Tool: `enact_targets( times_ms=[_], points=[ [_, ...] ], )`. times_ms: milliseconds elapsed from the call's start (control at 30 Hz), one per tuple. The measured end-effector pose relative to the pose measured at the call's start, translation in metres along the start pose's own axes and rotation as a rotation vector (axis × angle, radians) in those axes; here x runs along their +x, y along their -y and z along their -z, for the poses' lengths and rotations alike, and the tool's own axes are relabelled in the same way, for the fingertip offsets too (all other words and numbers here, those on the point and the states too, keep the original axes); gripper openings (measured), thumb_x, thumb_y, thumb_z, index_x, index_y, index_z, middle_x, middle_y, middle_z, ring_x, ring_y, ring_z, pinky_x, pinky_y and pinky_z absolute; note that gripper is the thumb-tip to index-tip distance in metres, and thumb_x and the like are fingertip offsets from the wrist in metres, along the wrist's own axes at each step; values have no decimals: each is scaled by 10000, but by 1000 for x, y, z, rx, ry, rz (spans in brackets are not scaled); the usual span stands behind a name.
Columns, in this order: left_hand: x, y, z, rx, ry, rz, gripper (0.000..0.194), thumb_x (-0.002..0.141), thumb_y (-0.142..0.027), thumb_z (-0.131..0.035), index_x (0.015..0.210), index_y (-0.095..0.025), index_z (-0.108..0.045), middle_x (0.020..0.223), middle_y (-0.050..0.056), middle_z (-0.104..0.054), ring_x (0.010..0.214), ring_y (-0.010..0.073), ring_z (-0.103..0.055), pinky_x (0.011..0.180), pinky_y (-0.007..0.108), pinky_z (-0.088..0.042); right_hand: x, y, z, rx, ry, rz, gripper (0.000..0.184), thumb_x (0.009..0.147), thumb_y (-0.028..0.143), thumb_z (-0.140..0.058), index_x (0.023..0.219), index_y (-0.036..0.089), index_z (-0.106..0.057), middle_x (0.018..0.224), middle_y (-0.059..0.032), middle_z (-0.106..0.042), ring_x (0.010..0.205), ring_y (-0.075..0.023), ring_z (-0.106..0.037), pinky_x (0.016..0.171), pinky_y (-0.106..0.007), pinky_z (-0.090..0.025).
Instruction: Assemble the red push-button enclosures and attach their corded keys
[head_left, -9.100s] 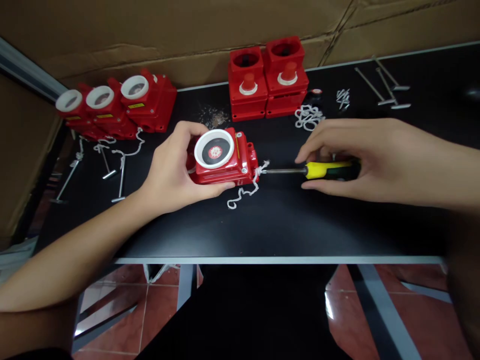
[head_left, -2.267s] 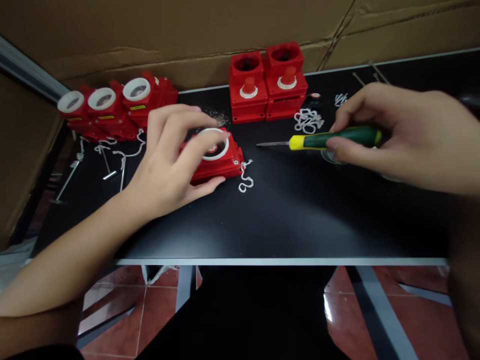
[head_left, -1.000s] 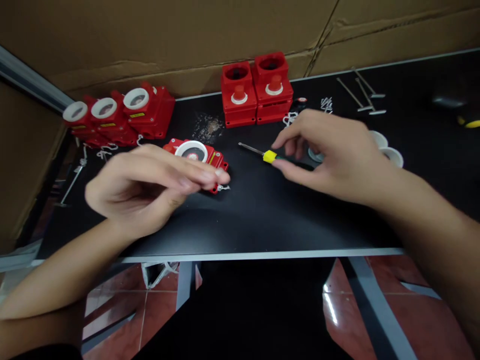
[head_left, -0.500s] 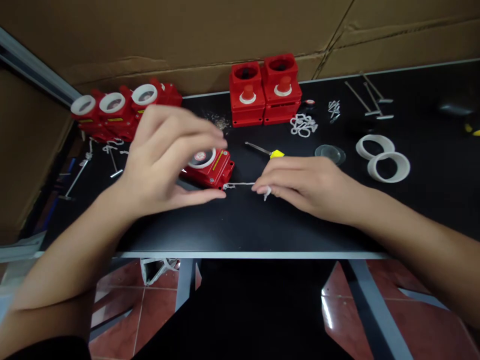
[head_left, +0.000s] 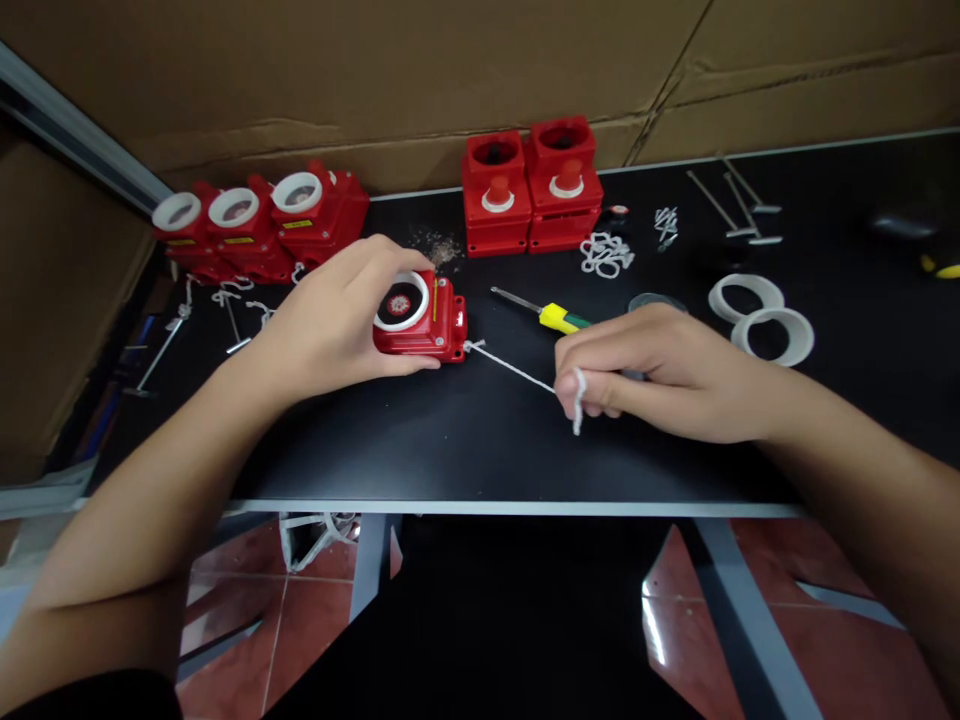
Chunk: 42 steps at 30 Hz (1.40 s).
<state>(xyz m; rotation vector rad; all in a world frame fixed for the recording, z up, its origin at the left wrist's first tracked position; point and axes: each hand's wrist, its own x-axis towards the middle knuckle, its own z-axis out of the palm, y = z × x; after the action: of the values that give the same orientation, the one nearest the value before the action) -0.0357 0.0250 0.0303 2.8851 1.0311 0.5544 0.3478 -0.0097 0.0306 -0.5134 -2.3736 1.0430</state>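
Observation:
My left hand (head_left: 337, 315) is wrapped around a red alarm box (head_left: 444, 325) lying on the black table, thumb on its near side and fingers over its far side. A white ring with a dark round window shows on top of the box. From its right corner a white cord (head_left: 514, 368), knotted at the box, runs taut to my right hand (head_left: 645, 375). There the thumb and fingers pinch the cord, and its loose end hangs over the thumb. Just beyond my right hand lies a screwdriver (head_left: 556, 317) with a yellow and green handle.
Several red boxes with white rings (head_left: 296, 192) stand at back left, cords and metal T-bars before them. Two red boxes (head_left: 496, 215) stand at back centre near a cord bundle (head_left: 606, 255). White rings (head_left: 787, 335), T-bars (head_left: 739, 232) and clear discs (head_left: 657, 300) lie right.
My left hand has closed onto the red box from a raised, spread position. My right hand has moved right and slightly towards me, with a longer stretch of cord now taut.

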Motion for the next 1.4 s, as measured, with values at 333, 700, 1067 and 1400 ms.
enact_targets(
  times_ms=[333,700,1067,1400],
  points=[
    [4,19,-7,-247,-84,-88,966,901,-786,-1113,1609,-244,-740,1488,111,-853,1267,370,-835,1151,522,-727,0,-1,5,61,-586,-225,564,1219,654,-807,818,257,-799,728,-21,-742,557,-160,-613,532,-338,-417],
    [3,13,0,-124,-199,-45,1013,864,-813,-1133,1583,-243,-703,1477,105,-825,1250,336,-830,1083,455,-742,-1,13,27,84,-204,-133,793,1226,675,-794,600,232,-594,487,14,-567,411,-102,-502,462,-301,-367],
    [0,19,-2,-244,-149,-25,1075,787,-807,-1183,1599,-294,-699,1541,88,-815,1346,381,-810,1227,529,-699,5,2,20,-67,-935,-243,748,995,867,-984,684,201,-849,625,-64,-752,427,-115,-530,423,-322,-274],
    [1,21,-2,-183,-155,-70,1078,820,-800,-1168,1642,-295,-689,1527,100,-826,1304,373,-810,1156,509,-721,-4,-10,42,168,-948,-145,690,792,867,-1117,664,305,-738,760,-69,-758,598,-256,-688,440,-425,-310]
  ],
)
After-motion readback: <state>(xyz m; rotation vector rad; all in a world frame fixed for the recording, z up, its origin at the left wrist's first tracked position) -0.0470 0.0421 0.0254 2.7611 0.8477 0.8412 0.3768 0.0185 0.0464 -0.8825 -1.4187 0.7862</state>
